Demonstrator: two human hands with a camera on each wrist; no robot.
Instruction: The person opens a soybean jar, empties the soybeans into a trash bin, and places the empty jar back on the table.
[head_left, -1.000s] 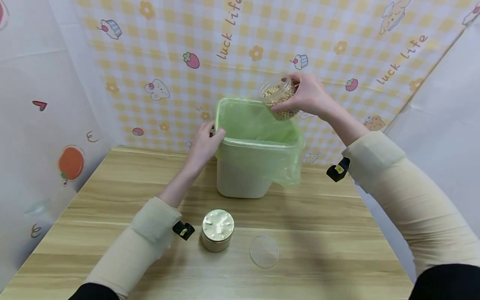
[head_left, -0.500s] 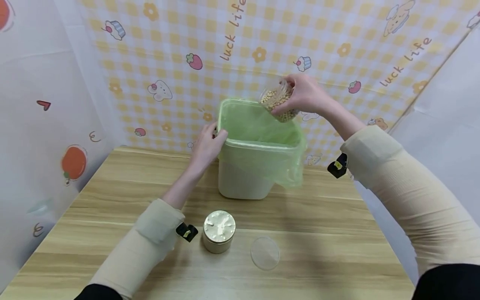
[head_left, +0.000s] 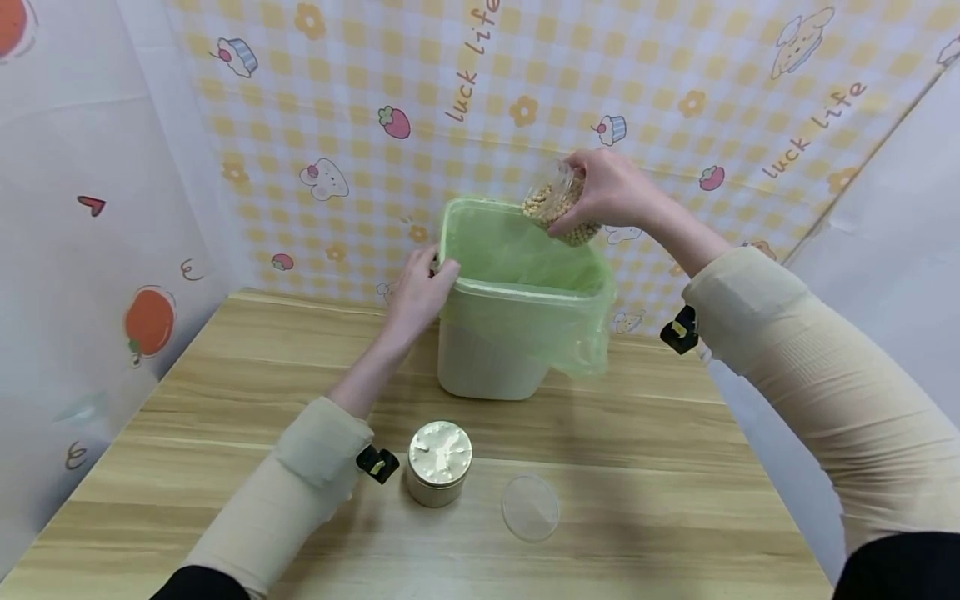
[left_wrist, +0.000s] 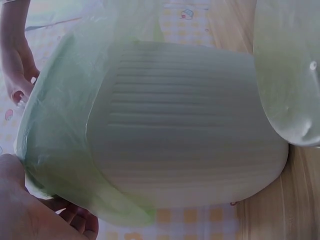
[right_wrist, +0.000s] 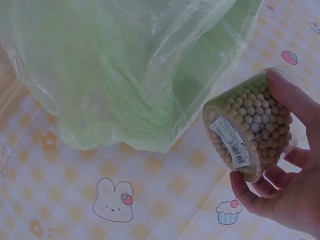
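Note:
My right hand (head_left: 611, 193) grips a clear plastic jar (head_left: 553, 202) filled with small round tan beads or beans; which of the two I cannot tell. The jar is tipped, its mouth leaning left over the back right of a white trash bin (head_left: 487, 362). A pale green bag (head_left: 528, 321) lines the bin and hangs over its rim. With my left hand (head_left: 418, 292) I hold the bin's left rim, thumb on the near side. In the right wrist view, a barcode label shows on the jar's base (right_wrist: 232, 142).
A round metal tin (head_left: 438, 464) with a dented shiny top stands on the wooden table (head_left: 645, 500), close to my left wrist. To its right lies a clear round lid (head_left: 530, 507). A patterned cloth wall (head_left: 480, 142) rises directly behind the bin.
My right hand has tipped the jar further, so its mouth points more downward to the left and the contents have shifted toward it. The left hand keeps its hold on the rim.

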